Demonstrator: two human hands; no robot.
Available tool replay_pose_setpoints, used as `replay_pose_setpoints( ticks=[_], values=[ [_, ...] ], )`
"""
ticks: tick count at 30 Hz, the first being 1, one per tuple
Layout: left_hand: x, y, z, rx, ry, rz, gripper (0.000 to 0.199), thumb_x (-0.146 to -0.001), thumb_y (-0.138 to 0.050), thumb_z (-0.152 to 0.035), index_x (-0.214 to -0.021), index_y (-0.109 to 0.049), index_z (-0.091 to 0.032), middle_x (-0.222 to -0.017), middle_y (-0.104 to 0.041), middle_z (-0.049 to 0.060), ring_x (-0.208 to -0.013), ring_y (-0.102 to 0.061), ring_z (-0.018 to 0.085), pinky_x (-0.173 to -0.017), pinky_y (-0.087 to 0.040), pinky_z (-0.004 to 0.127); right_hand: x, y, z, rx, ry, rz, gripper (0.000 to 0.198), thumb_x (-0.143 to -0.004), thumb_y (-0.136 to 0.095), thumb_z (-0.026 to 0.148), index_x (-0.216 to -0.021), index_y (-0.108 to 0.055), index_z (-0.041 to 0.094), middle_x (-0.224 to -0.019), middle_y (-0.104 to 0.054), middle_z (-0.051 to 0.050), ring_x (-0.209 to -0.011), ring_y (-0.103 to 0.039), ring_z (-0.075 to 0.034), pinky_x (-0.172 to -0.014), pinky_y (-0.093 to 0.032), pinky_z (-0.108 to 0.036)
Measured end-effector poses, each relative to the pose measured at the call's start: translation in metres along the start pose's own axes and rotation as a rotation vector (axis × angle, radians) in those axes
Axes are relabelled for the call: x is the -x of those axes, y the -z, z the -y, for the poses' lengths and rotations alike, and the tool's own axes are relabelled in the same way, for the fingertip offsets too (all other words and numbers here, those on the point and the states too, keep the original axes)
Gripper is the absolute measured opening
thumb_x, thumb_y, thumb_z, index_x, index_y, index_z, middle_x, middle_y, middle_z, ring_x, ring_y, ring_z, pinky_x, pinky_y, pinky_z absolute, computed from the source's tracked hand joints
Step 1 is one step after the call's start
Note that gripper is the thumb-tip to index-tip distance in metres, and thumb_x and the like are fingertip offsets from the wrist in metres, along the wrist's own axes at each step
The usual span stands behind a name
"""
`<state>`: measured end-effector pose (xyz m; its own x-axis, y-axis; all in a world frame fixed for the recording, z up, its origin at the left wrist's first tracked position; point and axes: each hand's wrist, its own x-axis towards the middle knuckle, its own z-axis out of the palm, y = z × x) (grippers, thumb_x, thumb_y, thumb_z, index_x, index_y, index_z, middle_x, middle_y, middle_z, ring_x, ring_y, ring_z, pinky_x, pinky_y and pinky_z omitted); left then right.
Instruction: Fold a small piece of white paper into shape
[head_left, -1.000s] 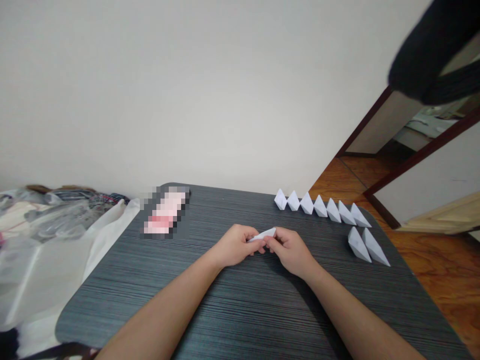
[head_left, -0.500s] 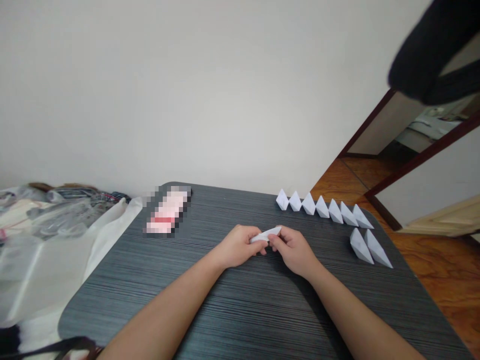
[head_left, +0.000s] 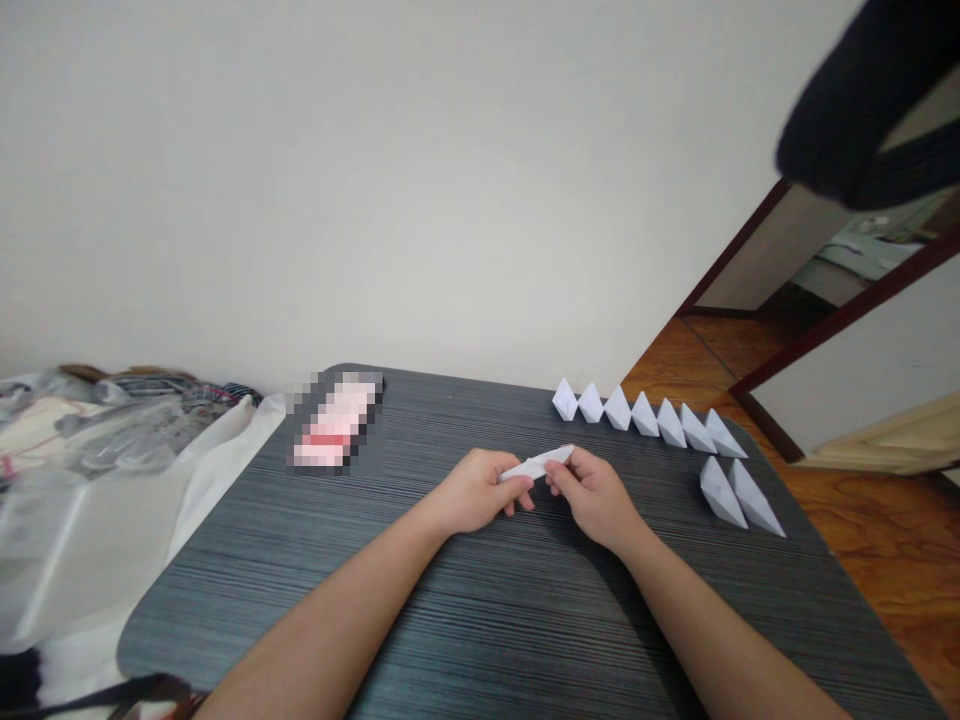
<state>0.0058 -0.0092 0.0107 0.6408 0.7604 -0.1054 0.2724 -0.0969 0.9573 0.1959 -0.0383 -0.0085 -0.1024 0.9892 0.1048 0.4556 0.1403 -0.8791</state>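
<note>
Both my hands meet over the middle of a dark grey striped table (head_left: 480, 620). Between them is a small folded piece of white paper (head_left: 537, 464), long and narrow, tilted up to the right. My left hand (head_left: 476, 492) pinches its left end and my right hand (head_left: 592, 495) pinches its right end. The paper is held just above the tabletop. Several finished white paper boats (head_left: 649, 413) stand in a row along the table's far right edge, with two more boats (head_left: 736, 494) set nearer to me.
A pink object, blurred out (head_left: 334, 422), lies at the table's far left. Plastic bags and cloth (head_left: 105, 470) are piled left of the table. A pale wall is behind. Wooden floor (head_left: 877, 520) and a doorway lie to the right. A dark blurred shape (head_left: 862, 100) hangs top right.
My hands have drawn slightly apart, so more of the folded paper shows between them and its right tip points further right. The boats have not moved.
</note>
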Motion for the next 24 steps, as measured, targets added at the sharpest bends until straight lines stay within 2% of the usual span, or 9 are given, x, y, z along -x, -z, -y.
replay_pose_setpoints(
  ticks=[5,13,18,24],
  values=[
    [-0.0001,0.0016,0.001,0.05,0.007,0.011,0.031,-0.085,-0.047,-0.036,-0.078,-0.064,-0.01,-0.075,-0.069,0.007,-0.054,-0.057,0.011,-0.054,-0.043,0.021,0.0003,-0.0025,-0.0033,-0.08,-0.011,-0.009,0.022,-0.087,-0.05,0.034,-0.077,-0.059,0.017,-0.063,-0.057,0.0,-0.059,-0.054,-0.014,-0.057,-0.042,-0.025],
    [-0.0012,0.0017,0.0012,0.047,-0.021,0.02,0.031,-0.085,-0.049,-0.036,-0.078,-0.064,-0.01,-0.074,-0.069,0.007,-0.053,-0.056,0.01,-0.052,-0.042,0.02,0.0002,-0.0037,0.0022,-0.134,0.014,0.109,0.019,-0.084,-0.053,0.032,-0.08,-0.064,0.016,-0.069,-0.063,-0.001,-0.063,-0.056,-0.014,-0.062,-0.044,-0.025],
    [-0.0014,0.0018,0.0035,0.059,-0.007,0.005,0.032,-0.086,-0.048,-0.039,-0.081,-0.064,-0.011,-0.079,-0.07,0.008,-0.053,-0.055,0.009,-0.052,-0.041,0.02,0.0003,-0.0004,0.0,-0.138,0.012,0.082,0.02,-0.085,-0.053,0.033,-0.081,-0.064,0.016,-0.068,-0.063,-0.001,-0.063,-0.057,-0.015,-0.062,-0.045,-0.026],
    [-0.0015,0.004,0.0064,0.094,0.026,0.045,0.037,-0.087,-0.044,-0.041,-0.083,-0.064,-0.01,-0.079,-0.07,0.009,-0.051,-0.055,0.009,-0.051,-0.04,0.02,0.0006,-0.0007,-0.0037,-0.125,-0.002,0.071,0.022,-0.085,-0.053,0.035,-0.082,-0.064,0.016,-0.065,-0.061,-0.001,-0.06,-0.056,-0.014,-0.059,-0.043,-0.025]
  ],
)
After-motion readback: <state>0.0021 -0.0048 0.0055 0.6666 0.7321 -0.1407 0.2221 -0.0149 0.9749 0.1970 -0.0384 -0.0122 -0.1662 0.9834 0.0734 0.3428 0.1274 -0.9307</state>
